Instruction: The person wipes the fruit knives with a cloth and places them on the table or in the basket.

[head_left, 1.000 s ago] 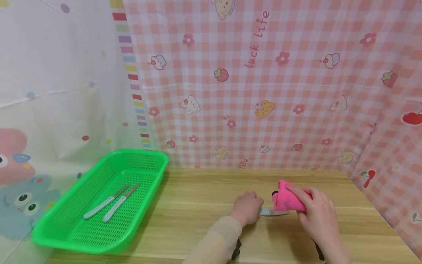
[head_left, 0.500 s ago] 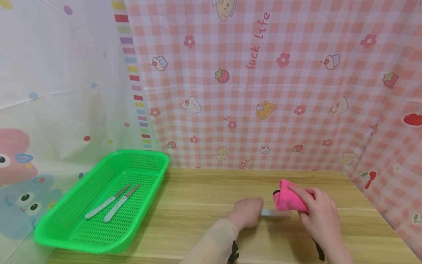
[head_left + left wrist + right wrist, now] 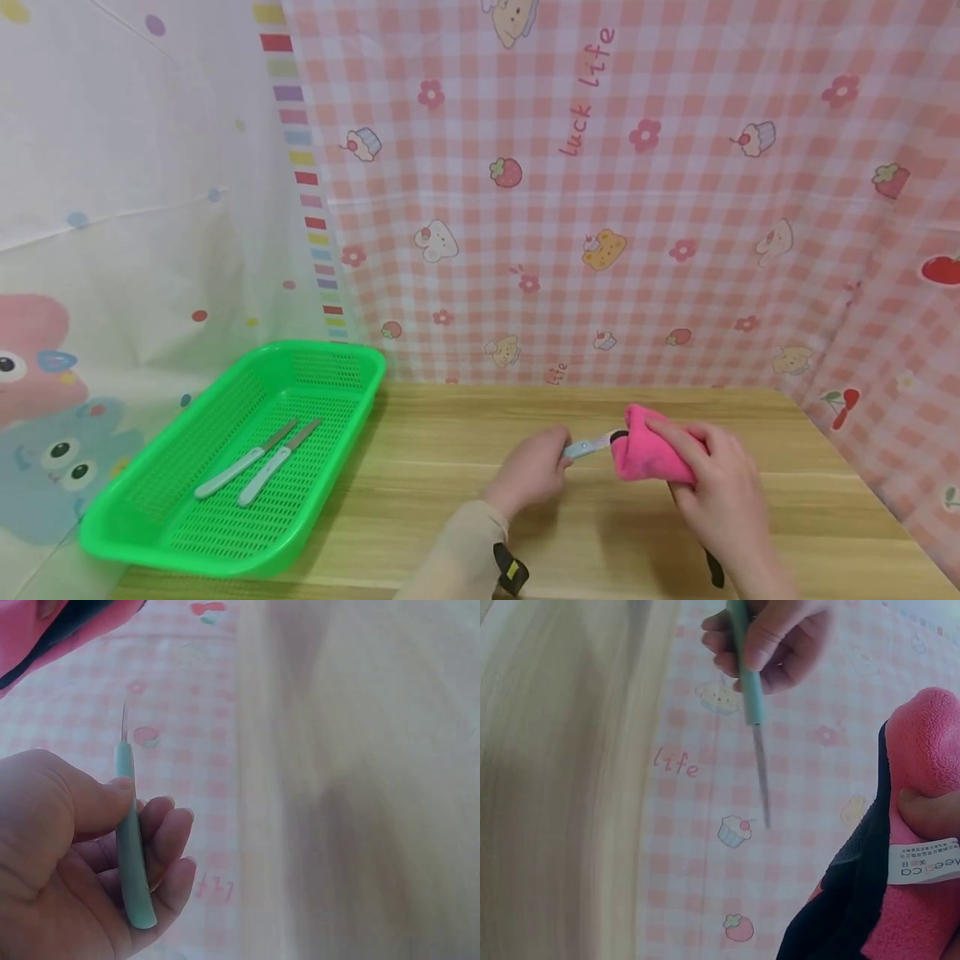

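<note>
My left hand [image 3: 531, 472] pinches the pale blue-green handle of a small knife [image 3: 579, 450] just above the table. Its short blade points right, and in the head view the tip meets the cloth's edge. The left wrist view shows my thumb and fingers curled round the knife handle [image 3: 131, 847]. In my right hand [image 3: 723, 483] I grip a folded pink towel [image 3: 651, 446] with black trim. Seen from the right wrist, the bare blade [image 3: 760, 772] is apart from the towel [image 3: 930, 750], whose white label shows near my thumb.
A green perforated basket [image 3: 358, 408] stands on the left of the wooden table [image 3: 442, 417]. Inside it, two similar knives [image 3: 264, 475] lie side by side. A pink checked sheet [image 3: 480, 275] hangs behind the table, with a white printed sheet [image 3: 165, 250] at the left.
The knife has been lifted off the table by my left hand, which moved left and slightly up. Its blade is now tilted up toward the towel. My right hand has shifted slightly.
</note>
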Tool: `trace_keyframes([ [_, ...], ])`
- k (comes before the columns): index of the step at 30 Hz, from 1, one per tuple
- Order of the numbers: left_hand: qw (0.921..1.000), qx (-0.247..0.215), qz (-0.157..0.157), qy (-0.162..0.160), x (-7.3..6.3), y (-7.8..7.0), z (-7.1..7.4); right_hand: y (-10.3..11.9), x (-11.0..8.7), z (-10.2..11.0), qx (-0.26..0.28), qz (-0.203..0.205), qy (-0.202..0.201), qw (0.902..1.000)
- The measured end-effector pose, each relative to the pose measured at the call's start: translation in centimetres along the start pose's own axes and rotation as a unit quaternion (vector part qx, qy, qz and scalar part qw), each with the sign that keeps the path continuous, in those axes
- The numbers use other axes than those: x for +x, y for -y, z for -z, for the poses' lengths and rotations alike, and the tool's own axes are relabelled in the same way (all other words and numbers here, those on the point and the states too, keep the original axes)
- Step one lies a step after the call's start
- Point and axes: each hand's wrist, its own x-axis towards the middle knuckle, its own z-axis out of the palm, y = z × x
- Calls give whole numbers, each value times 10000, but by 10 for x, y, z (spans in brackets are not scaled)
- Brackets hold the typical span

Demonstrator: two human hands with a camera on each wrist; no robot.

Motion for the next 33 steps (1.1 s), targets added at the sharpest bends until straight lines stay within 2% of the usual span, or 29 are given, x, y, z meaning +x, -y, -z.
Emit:
trace_keyframes([
  [6, 9977, -637, 169, -174, -6, 8, 10, 9, 1, -3, 79, 129, 30, 9999],
  [10, 9912, -1276, 269, -226, -13, 11, 17, 15, 1, -3, 151, 151, 86, 9997],
  [14, 9799, -1950, 284, -296, -20, 14, 23, 19, 2, -4, 214, 156, 56, 9996],
  [18, 9616, -2707, 305, -323, -24, 17, 27, 23, 2, -5, 274, 139, 86, 9995],
  [20, 9482, -3148, 307, -286, -26, 19, 29, 24, 1, -5, 305, 108, 139, 9994],
  [23, 9203, -3897, 313, -174, -29, 22, 32, 27, 2, -5, 359, 108, 152, 9992],
  [28, 8602, -5083, 364, 179, -32, 28, 36, 30, 3, -7, 446, 163, 122, 9988],
  [33, 8048, -5885, 437, 632, -36, 32, 41, 35, 6, -12, 568, 233, 147, 9980],
])
